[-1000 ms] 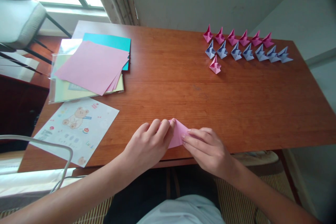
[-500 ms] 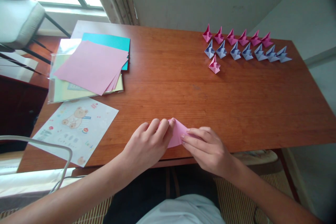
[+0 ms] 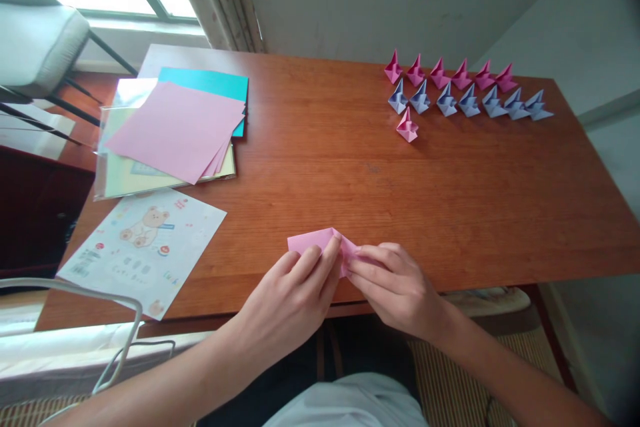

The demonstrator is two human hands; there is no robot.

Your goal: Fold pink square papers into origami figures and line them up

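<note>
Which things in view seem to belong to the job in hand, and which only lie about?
Job, apparently:
pink paper, touched by left hand, held by right hand
loose pink sheets
folded paper figures

Lying about, probably:
bear-printed sheet
turquoise sheet
white cable
chair

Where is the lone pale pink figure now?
In the head view, the pale pink figure sits right of centre on the table, below the two leftmost blue figures.

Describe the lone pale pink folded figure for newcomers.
On the wooden table, far right, a deep pink row of folded figures stands behind a bluish row. In front of the bluish row's left end sits the pale pink figure, the only one outside both rows.
</note>
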